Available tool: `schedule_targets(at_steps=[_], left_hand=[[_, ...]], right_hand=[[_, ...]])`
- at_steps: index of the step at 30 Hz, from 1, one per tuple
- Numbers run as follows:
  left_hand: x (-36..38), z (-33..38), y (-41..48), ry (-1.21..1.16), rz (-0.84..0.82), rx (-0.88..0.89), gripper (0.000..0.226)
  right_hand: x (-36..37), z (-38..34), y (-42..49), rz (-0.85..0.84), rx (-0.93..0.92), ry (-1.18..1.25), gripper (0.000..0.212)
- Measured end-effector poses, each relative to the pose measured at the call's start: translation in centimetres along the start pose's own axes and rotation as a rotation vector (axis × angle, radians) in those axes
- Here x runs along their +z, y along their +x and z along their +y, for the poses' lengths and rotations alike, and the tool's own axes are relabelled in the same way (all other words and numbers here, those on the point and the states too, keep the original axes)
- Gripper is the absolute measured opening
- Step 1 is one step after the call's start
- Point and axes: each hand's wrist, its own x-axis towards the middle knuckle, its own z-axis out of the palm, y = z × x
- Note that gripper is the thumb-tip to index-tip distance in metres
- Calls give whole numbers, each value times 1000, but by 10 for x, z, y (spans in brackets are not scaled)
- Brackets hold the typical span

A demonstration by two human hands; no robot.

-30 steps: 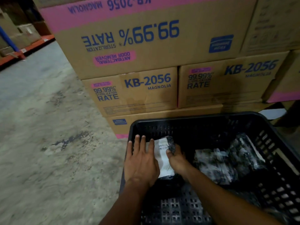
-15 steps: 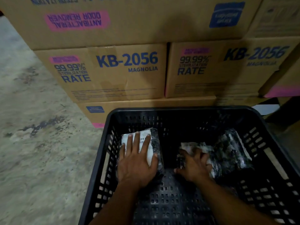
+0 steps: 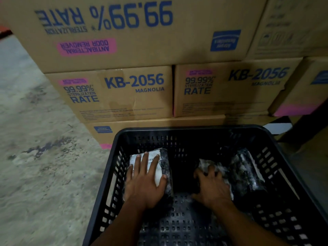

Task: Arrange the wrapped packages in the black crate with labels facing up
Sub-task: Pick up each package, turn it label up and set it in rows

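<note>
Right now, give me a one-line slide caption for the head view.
Left hand flat on a white-labelled wrapped package, right hand on a second wrapped package, inside the black plastic crate.

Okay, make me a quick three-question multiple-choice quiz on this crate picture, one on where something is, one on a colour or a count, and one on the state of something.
1. Where does the package under the left hand lie in the black crate?
A. far right corner
B. left side
C. outside on the floor

2. What colour is the label on that left package?
A. white
B. pink
C. blue

3. How is the left hand placed on it?
A. clenched in a fist
B. lifted clear above it
C. flat, fingers spread

Answers:
1 B: it sits beside the crate's left wall, while the other wrapped packages lie to the right, one under the right hand.
2 A: a white printed label shows between the fingers, facing up.
3 C: the palm lies on top with the fingers spread apart, in no closed grip.
</note>
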Motion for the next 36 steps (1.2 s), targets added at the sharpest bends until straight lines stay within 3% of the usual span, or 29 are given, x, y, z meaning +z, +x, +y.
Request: schedule_targets(at_steps=[5, 9, 14, 19, 23, 26, 31, 33, 36], left_hand=[[-4, 1, 5, -30, -77, -13, 74], [-14, 13, 10, -155, -122, -74, 80], [-36, 52, 7, -611, -54, -123, 80], [-63, 79, -7, -1241, -119, -214, 96], [-80, 76, -6, -1536, -105, -351, 98], [-90, 62, -8, -1576, -124, -388, 97], [-106, 41, -8, -1545, -300, -310, 99], [-107, 43, -10, -1533, -286, -311, 93], [-105, 47, -13, -1527, -222, -376, 75]], right_hand=[[-24, 12, -9, 105, 26, 223, 58], [-58, 42, -14, 260, 45, 741, 30], [-86, 58, -21, 303, 140, 1379, 4], [-112, 38, -28, 198, 155, 1699, 10], [-115, 27, -35, 13, 68, 1764, 12], [-116, 25, -36, -93, 8, 1692, 31], [-114, 26, -37, -168, -39, 1588, 59], [-108, 25, -41, -206, -45, 1582, 57], [-97, 24, -42, -115, 4, 1681, 48]])
